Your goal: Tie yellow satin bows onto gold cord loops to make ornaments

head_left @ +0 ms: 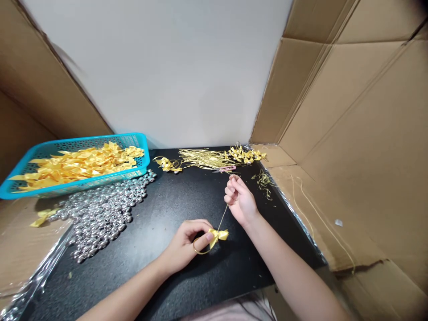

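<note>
My left hand pinches a yellow ribbon bow low over the black table, near its front. A loop of gold cord curves out below my left thumb. From the bow a thin gold cord runs taut up to my right hand, whose curled fingers grip its other end. Beyond my right hand lies a small pair of scissors with pink handles, beside a pile of cut gold cords.
A turquoise basket of yellow bows stands at the left. Many silver beads spread before it. Bow clusters lie at the back centre and back right, with cord scraps nearby. Cardboard walls flank the black table.
</note>
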Tool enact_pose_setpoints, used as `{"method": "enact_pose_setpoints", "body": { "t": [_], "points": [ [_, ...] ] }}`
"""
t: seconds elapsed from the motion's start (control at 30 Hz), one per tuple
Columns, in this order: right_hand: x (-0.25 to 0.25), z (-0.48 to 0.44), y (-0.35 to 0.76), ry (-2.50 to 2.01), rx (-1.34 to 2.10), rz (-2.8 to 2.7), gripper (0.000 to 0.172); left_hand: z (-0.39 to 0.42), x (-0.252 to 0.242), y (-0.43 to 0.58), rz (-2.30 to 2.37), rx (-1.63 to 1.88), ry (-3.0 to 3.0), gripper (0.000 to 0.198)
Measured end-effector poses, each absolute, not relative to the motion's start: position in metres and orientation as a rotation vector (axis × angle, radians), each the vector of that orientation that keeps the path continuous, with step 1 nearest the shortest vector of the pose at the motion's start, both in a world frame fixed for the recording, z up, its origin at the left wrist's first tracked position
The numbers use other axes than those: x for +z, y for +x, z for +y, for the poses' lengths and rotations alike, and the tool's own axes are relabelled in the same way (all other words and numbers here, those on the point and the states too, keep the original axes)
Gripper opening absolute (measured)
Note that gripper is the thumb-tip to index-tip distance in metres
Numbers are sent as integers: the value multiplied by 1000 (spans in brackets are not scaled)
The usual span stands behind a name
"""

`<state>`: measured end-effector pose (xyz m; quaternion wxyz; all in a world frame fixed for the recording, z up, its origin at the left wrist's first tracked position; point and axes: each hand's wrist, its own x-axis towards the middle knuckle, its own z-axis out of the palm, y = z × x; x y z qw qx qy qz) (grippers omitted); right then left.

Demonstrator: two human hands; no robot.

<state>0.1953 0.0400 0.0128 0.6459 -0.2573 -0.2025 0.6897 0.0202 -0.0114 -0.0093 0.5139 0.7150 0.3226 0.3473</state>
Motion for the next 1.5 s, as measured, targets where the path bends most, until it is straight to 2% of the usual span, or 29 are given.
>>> {"method": "enact_pose_setpoints", "body": {
  "t": [0.2, 0.47, 0.73, 0.93, 1.1, 1.3, 1.5],
  "points": [
    [21, 36, 197, -561, 1603, -454, 8, -11, -10, 20, 768, 862, 1749, 30],
    [58, 9, 211, -451, 1662, -612, 9, -13, -3, 19, 808, 912, 1800, 20],
    [78, -15, 220, -457, 1632, -817, 30, -15, 14, 15, 874, 1031, 1840, 16],
    [74, -25, 221, -176, 1775, -774, 22, -18, 22, 14, 864, 1110, 1880, 13],
    [70, -25, 218, -59, 1867, -769, 32, -20, 25, 13, 852, 1154, 1903, 13],
    [72, -24, 213, -163, 2007, -772, 54, -20, 27, 13, 850, 1172, 1918, 14],
    [70, -22, 212, -53, 1940, -812, 40, -15, 22, 12, 936, 1118, 1969, 13]
  ]
}}
